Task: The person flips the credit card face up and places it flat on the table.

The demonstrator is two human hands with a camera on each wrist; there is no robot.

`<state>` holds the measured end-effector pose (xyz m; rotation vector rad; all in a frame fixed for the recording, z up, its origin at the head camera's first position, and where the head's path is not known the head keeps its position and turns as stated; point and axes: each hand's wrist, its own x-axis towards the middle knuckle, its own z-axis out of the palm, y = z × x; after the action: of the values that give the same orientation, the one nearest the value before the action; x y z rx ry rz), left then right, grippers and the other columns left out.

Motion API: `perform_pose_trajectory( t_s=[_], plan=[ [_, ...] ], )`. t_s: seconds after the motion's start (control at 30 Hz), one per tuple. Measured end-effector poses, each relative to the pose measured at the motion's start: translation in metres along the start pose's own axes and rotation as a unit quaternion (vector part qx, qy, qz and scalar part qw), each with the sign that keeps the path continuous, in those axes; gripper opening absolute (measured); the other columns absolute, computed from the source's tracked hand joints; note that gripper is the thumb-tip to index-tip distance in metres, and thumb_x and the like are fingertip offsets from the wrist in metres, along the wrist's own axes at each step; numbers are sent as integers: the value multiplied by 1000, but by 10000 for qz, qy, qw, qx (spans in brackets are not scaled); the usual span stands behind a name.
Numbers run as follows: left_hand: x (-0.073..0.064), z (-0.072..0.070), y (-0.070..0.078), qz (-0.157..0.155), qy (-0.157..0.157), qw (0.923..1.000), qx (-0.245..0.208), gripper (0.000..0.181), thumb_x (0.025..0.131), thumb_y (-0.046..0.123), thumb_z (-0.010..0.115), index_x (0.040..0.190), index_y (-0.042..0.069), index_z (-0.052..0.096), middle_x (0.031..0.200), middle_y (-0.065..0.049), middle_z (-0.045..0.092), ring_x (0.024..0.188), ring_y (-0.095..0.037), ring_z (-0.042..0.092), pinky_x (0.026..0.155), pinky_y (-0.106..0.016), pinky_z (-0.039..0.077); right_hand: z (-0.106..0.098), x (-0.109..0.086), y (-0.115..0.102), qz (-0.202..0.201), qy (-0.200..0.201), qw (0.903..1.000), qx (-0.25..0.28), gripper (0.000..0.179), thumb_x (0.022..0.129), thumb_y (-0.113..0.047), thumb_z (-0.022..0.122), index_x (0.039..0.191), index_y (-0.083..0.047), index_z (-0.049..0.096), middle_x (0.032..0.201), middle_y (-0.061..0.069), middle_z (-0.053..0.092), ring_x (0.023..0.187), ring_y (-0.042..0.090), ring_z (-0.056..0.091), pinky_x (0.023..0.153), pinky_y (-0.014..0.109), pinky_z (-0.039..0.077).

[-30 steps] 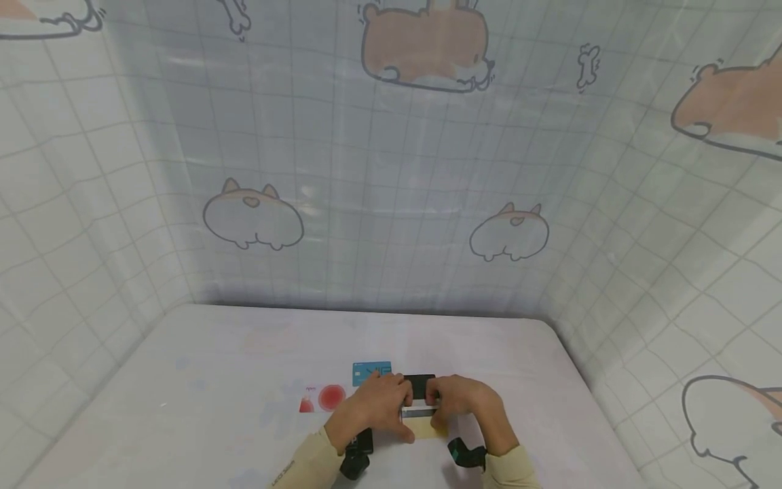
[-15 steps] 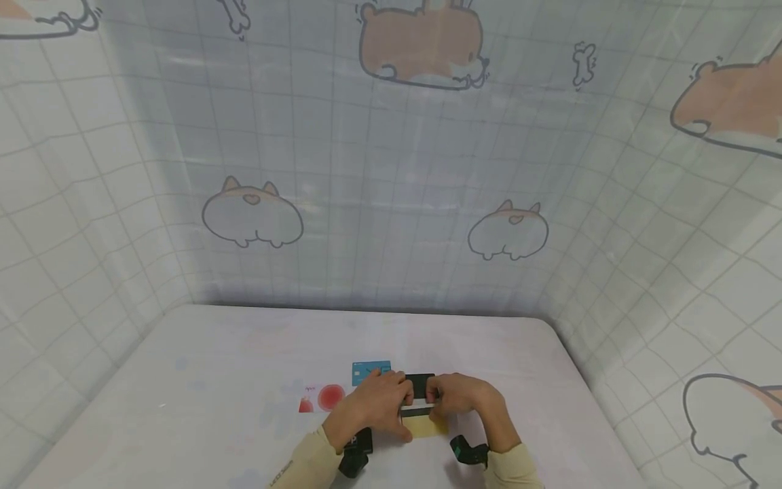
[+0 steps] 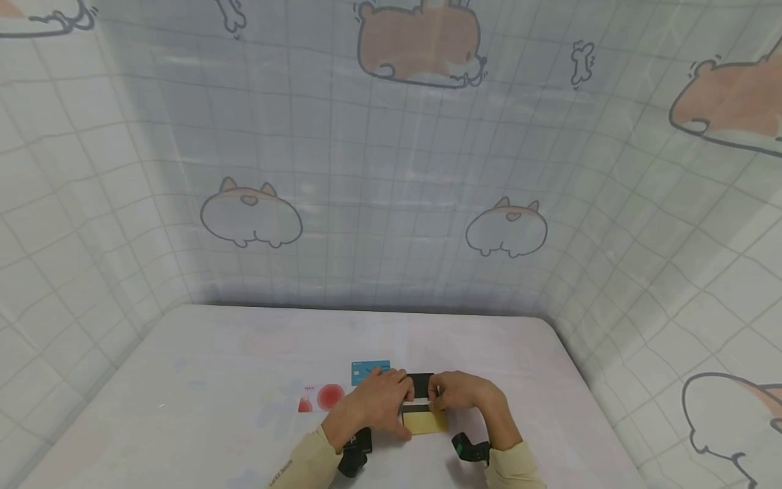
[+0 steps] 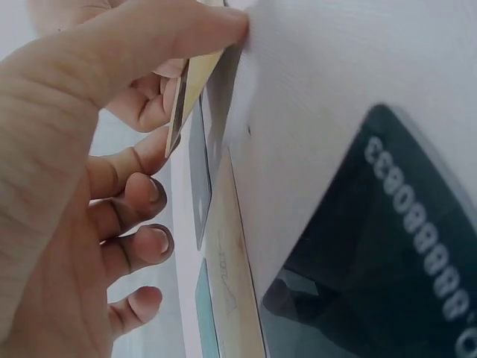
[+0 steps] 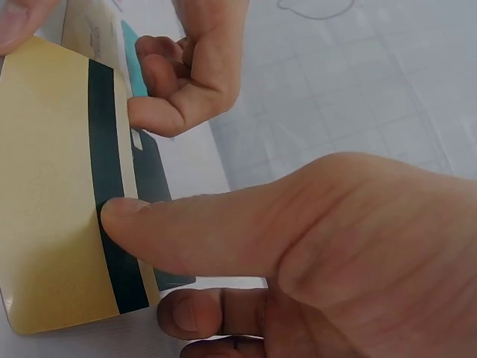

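Observation:
A gold card with a dark stripe (image 3: 425, 423) is tilted up between both hands. My right hand (image 3: 467, 392) pinches its striped edge: in the right wrist view the thumb presses on the stripe, with fingers behind the edge. My left hand (image 3: 379, 401) grips the card's left end, thumb (image 4: 216, 30) at the near edge and index finger at the striped edge. Its other fingers curl loosely. Just behind lies a black card (image 3: 419, 385). In the left wrist view, a dark card with raised digits (image 4: 373, 246) lies on the table near the left wrist.
A blue card (image 3: 364, 371) lies behind the left hand, partly covered by it. To its left is a white card with a red circle (image 3: 330, 398). A beige card (image 4: 232, 276) shows beneath the left fingers. Patterned curtains (image 3: 379, 272) enclose the white table (image 3: 244, 380).
The right thumb has slid up from the gold card's lower right to its stripe. The card's face has gone from pale to deeper yellow as its tilt shifted. The left hand keeps its place.

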<state>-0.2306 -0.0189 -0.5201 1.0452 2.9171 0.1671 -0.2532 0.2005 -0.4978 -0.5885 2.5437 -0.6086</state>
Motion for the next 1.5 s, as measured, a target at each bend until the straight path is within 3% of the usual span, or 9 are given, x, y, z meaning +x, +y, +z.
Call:
perform_pose_trajectory(
  t_s=[0.2,0.4,0.7,0.97,1.27,1.5],
  plan=[
    [-1,1,-4,78,271,9994,202,54,70,66,79,102,27,60,97,13,52,93,-8,50,91,-38,43,-1,0,-3,-6,139,9999,-49,12,89,-23,72,83,-19,62,75,-5,57,68,13,48,59,31,35],
    [-1,-1,-14,40,463,9989,-3,53,71,64,79,105,26,63,100,13,54,95,-9,52,91,-40,42,-2,0,-6,61,302,9995,-29,23,84,-33,77,92,-19,60,75,-4,54,69,14,48,59,32,35],
    [-2,-2,-28,-89,820,9966,33,55,73,63,75,112,25,64,103,12,57,95,-10,54,87,-39,42,-1,4,-5,-216,395,9985,316,54,69,-33,90,109,-15,58,98,1,59,86,17,53,73,35,45],
    [-5,-10,-31,-213,829,9963,-13,57,73,64,77,114,25,66,106,9,59,99,-14,57,87,-42,44,1,6,0,-116,759,9963,-387,61,68,-38,92,114,-21,56,103,-2,54,90,16,52,78,40,49],
    [-7,-7,-40,-465,587,9970,-212,55,77,67,72,112,25,67,104,9,58,99,-14,57,88,-44,42,2,4,2,-293,875,9945,-495,54,72,-39,88,113,-23,57,101,-3,53,89,15,51,77,39,47],
    [-10,-9,-37,-450,560,9972,-227,57,76,68,74,114,26,67,104,10,57,100,-14,57,89,-45,42,1,2,6,-441,904,9937,-493,55,72,-40,89,115,-24,58,101,-3,54,90,15,51,77,39,47]
  ],
)
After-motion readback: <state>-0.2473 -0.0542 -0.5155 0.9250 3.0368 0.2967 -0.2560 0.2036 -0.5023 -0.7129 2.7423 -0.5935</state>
